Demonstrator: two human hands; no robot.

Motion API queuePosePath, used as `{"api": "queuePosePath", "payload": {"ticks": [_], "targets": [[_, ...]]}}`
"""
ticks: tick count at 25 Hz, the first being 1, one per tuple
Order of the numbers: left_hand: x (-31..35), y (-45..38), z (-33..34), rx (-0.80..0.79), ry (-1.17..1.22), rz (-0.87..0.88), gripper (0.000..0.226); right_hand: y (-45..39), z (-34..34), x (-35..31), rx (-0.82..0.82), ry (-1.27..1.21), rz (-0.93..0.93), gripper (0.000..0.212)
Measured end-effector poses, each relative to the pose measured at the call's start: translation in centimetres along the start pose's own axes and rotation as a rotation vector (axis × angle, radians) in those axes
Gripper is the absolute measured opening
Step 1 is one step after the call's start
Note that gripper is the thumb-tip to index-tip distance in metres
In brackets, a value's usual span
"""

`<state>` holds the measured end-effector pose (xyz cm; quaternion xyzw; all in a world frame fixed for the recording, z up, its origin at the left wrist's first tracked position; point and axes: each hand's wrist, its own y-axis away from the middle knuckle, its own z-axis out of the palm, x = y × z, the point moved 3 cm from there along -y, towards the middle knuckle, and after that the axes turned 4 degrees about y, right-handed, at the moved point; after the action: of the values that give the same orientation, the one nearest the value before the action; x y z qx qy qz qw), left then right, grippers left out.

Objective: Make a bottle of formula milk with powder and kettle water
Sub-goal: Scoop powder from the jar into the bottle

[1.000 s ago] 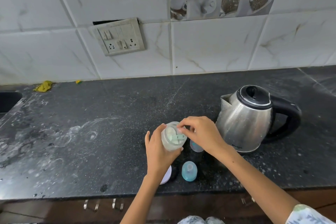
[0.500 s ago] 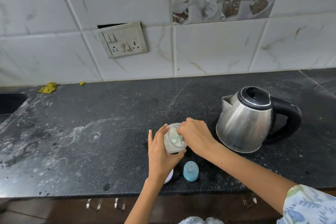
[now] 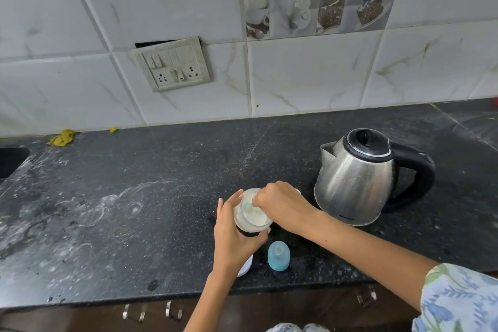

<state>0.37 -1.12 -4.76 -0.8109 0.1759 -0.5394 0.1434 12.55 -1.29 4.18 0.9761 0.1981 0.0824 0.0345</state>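
Left hand (image 3: 234, 237) held the powder jar (image 3: 252, 214) in a curled grip, fingers and thumb wrapped round its clear wall, jar tilted with its open mouth toward the camera, pale powder visible inside. Right hand (image 3: 280, 206) was at the jar mouth, fingertips curled in a narrow pinch on a small teal scoop (image 3: 246, 206); only a bit of the scoop showed, just inside the rim, touching the powder. Jar was lifted just above the tabletop (image 3: 134, 224), near its front edge. Just behind the right hand a small pale rim peeked out, too hidden to tell what it was.

Below the jar, a blue bottle cap (image 3: 279, 255) lay on the tabletop, just right of the left wrist. A white lid (image 3: 246, 267) lay partly hidden under the left wrist, beside the blue cap, apart from it.

Steel kettle (image 3: 355, 178) stood upright on the tabletop to the right of both hands, black lid closed, black handle pointing right, spout toward the left. Close to the right forearm, not touching.

Tabletop was dark speckled stone with white smears on its left half. Yellow cloth scrap (image 3: 62, 138) lay at the back left by the wall, well apart from the hands. Sink edge (image 3: 10, 162) at far left. Switch plate (image 3: 172, 63) on the tiled wall (image 3: 323, 75) above. Floral sleeve (image 3: 458, 302) on the right arm at lower right
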Motion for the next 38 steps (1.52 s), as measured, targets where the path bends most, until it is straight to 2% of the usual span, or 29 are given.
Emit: {"api": "queuePosePath", "payload": {"ticks": [3,7,11,22,24,26,31,35,38], "targets": [[0.7,0.3,0.0,0.015,0.027,0.044,0.083,0.1,-0.2,-0.8,-0.005,-0.015,-0.013,0.016],[0.7,0.3,0.0,-0.008,0.059,0.094,0.081,0.3,-0.4,-0.4,-0.032,-0.102,-0.033,0.025],[0.5,0.2,0.1,-0.023,0.059,0.122,0.079,0.2,-0.3,-0.1,0.004,-0.109,-0.022,0.024],[0.3,0.0,0.4,-0.076,-0.022,0.201,0.076,0.9,1.8,0.3,-0.066,-0.531,0.032,0.022],[0.2,0.0,0.4,-0.090,-0.035,0.211,0.075,0.9,1.8,0.7,-0.026,-0.692,0.092,0.027],[0.2,0.0,0.4,-0.098,-0.042,0.212,0.074,1.1,2.3,1.3,0.003,-0.890,0.220,0.020],[-0.1,0.0,-0.3,-0.052,-0.049,0.177,0.070,2.7,3.8,2.5,0.042,-1.606,0.463,0.014],[0.0,-0.1,-0.8,0.010,-0.071,0.070,0.077,4.2,4.5,3.6,0.159,-1.693,0.557,0.012],[-0.2,-0.1,-1.0,0.022,-0.037,-0.010,0.081,5.1,4.9,3.7,0.370,-1.502,0.564,0.012]]}}
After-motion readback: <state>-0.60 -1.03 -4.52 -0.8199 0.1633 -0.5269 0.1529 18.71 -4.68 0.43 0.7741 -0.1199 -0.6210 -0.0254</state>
